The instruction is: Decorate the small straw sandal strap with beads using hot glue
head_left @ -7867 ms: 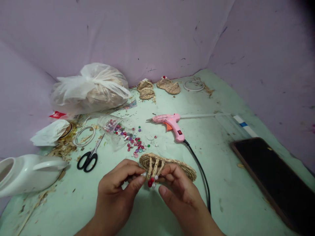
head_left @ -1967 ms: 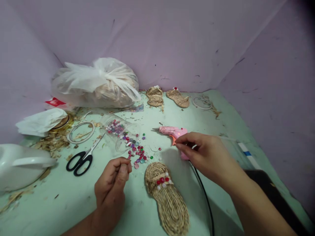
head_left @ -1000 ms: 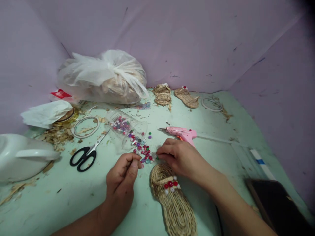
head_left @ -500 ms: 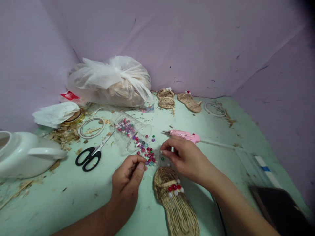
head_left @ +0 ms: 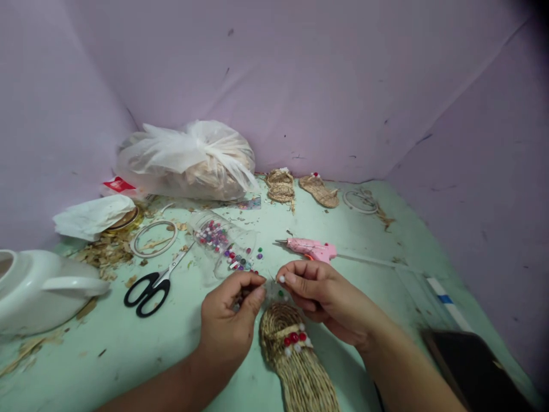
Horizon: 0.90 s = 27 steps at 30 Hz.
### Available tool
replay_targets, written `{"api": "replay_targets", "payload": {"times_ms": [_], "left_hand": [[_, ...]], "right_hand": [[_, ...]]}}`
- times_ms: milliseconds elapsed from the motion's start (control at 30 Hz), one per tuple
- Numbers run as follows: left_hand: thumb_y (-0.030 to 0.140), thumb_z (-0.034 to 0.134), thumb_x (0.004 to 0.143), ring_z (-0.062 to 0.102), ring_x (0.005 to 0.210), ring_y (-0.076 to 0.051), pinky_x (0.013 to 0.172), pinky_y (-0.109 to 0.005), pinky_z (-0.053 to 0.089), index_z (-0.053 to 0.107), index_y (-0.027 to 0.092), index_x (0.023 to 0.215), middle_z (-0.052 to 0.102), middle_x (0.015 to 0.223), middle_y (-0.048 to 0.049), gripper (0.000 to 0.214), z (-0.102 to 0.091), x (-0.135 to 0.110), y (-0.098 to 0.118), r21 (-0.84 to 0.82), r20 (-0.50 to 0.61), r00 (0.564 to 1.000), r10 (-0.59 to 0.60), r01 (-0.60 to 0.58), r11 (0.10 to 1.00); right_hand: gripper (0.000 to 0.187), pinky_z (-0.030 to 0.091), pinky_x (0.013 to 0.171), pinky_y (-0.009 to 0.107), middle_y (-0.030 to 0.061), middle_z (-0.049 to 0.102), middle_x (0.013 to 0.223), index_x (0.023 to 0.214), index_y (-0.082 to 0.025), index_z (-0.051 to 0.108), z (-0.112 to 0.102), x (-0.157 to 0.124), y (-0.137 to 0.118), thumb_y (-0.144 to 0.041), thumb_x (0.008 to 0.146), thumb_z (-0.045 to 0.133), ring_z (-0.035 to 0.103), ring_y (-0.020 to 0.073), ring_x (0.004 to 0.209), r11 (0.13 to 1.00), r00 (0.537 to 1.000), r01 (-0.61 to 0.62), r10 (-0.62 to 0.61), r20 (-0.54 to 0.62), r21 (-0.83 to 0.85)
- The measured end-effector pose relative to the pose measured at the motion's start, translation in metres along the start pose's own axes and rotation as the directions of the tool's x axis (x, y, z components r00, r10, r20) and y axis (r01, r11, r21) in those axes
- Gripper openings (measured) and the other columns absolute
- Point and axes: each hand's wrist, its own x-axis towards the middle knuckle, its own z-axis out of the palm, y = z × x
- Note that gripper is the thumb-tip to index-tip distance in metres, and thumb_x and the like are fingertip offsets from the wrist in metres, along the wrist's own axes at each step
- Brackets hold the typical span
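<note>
Between the thumb and forefinger of my right hand (head_left: pixel 319 294) is a white bead (head_left: pixel 282 279). My left hand (head_left: pixel 234 312) is closed in a pinch just left of it; a thin strand seems to run between the fingertips, but what the left fingers hold is too small to tell. Below both hands lies a woven straw sandal sole (head_left: pixel 295 366) with red and white beads (head_left: pixel 294 337) across its band. Beyond the left hand, a clear plastic cup (head_left: pixel 221 243) rests on its side, with many coloured beads spilling from its mouth.
A pink glue gun (head_left: pixel 311 249) lies behind my right hand. Black-handled scissors (head_left: pixel 150 292), a tape ring (head_left: pixel 154 239) and a white watering can (head_left: pixel 47 292) are at left. A tied plastic bag (head_left: pixel 189 163) and small straw sandals (head_left: pixel 319 191) stand by the wall; a dark phone-like object (head_left: pixel 472 366) sits right.
My right hand has come down and closer to my left hand, and a white bead now shows in its fingertips. The whole view has shifted slightly.
</note>
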Motion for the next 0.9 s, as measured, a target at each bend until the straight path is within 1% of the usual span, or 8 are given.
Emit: {"api": "replay_targets", "payload": {"times_ms": [100, 233, 300, 433, 567, 767, 833, 900], "left_hand": [[0.014, 0.059, 0.071, 0.057, 0.059, -0.011, 0.054, -0.019, 0.045, 0.063, 0.017, 0.075, 0.063, 0.066, 0.0005, 0.007, 0.002, 0.005, 0.008, 0.038, -0.007, 0.996, 0.090, -0.090, 0.995], [0.010, 0.057, 0.071, 0.055, 0.059, -0.011, 0.051, -0.019, 0.042, 0.064, 0.016, 0.069, 0.060, 0.067, -0.0014, 0.010, 0.004, 0.011, 0.019, 0.117, 0.094, 0.960, 0.263, -0.273, 0.955], [0.009, 0.056, 0.072, 0.055, 0.058, -0.011, 0.051, -0.020, 0.042, 0.064, 0.015, 0.065, 0.059, 0.064, -0.0019, 0.012, 0.004, 0.012, 0.022, 0.128, 0.134, 0.946, 0.296, -0.313, 0.941], [0.008, 0.055, 0.073, 0.057, 0.060, -0.012, 0.055, -0.020, 0.045, 0.066, 0.014, 0.068, 0.061, 0.064, -0.0029, 0.014, 0.001, 0.014, 0.024, 0.116, 0.197, 0.941, 0.274, -0.300, 0.947], [0.010, 0.056, 0.072, 0.057, 0.059, -0.012, 0.055, -0.020, 0.045, 0.069, 0.013, 0.069, 0.063, 0.063, -0.0030, 0.014, -0.001, 0.016, 0.026, 0.060, 0.227, 0.956, 0.183, -0.202, 0.978], [0.016, 0.062, 0.064, 0.052, 0.054, -0.010, 0.051, -0.020, 0.040, 0.067, 0.013, 0.061, 0.060, 0.057, -0.0005, 0.006, -0.003, 0.020, 0.035, -0.071, 0.187, 0.981, -0.056, 0.070, 0.995], [0.019, 0.064, 0.063, 0.045, 0.048, -0.008, 0.047, -0.019, 0.035, 0.065, 0.013, 0.061, 0.056, 0.051, 0.0018, 0.006, -0.004, 0.020, 0.035, -0.131, 0.199, 0.963, -0.182, 0.210, 0.969], [0.023, 0.067, 0.062, 0.039, 0.043, -0.006, 0.043, -0.018, 0.029, 0.065, 0.013, 0.064, 0.051, 0.047, 0.0040, 0.010, -0.005, 0.021, 0.033, -0.200, 0.259, 0.922, -0.288, 0.343, 0.918]], "right_hand": [[0.032, 0.005, 0.035, 0.019, -0.0107, 0.033, 0.042, 0.069, -0.016, 0.053, 0.001, -0.003, -0.001, -0.041, 0.064, 0.072, 0.016, 0.0024, 0.038, 0.998, 1.000, -0.020, 0.019, 0.019, 0.054], [0.040, 0.005, 0.035, 0.019, -0.0118, 0.032, 0.039, 0.062, -0.017, 0.049, 0.006, -0.003, -0.001, -0.047, 0.058, 0.075, 0.017, 0.0012, 0.036, 0.999, 0.999, -0.018, 0.019, -0.030, 0.044], [0.042, 0.006, 0.034, 0.020, -0.0120, 0.032, 0.038, 0.059, -0.017, 0.049, 0.007, -0.002, -0.001, -0.049, 0.054, 0.076, 0.019, 0.0006, 0.034, 1.000, 0.998, -0.003, 0.004, -0.058, 0.012], [0.044, 0.007, 0.034, 0.021, -0.0122, 0.032, 0.036, 0.057, -0.016, 0.050, 0.005, -0.003, -0.003, -0.051, 0.050, 0.077, 0.019, 0.0006, 0.033, 1.000, 0.998, 0.002, -0.003, -0.063, -0.013], [0.046, 0.007, 0.035, 0.021, -0.0124, 0.031, 0.036, 0.057, -0.017, 0.048, 0.002, -0.002, -0.002, -0.052, 0.050, 0.077, 0.018, 0.0009, 0.034, 1.000, 1.000, -0.005, 0.005, -0.027, -0.005], [0.043, 0.009, 0.036, 0.020, -0.0123, 0.029, 0.038, 0.058, -0.018, 0.047, 0.004, 0.000, 0.004, -0.054, 0.059, 0.071, 0.017, 0.0026, 0.036, 1.000, 1.000, 0.016, -0.016, 0.001, -0.009], [0.033, 0.018, 0.038, 0.020, -0.0096, 0.038, 0.044, 0.063, -0.017, 0.053, 0.003, -0.001, 0.003, -0.045, 0.065, 0.070, 0.024, 0.0037, 0.039, 0.983, 0.984, 0.148, -0.157, -0.079, -0.109], [0.015, 0.030, 0.045, 0.021, -0.0053, 0.050, 0.057, 0.074, -0.018, 0.063, 0.002, -0.002, 0.001, -0.030, 0.069, 0.069, 0.037, 0.0062, 0.047, 0.887, 0.906, 0.341, -0.398, -0.143, -0.311]]}}
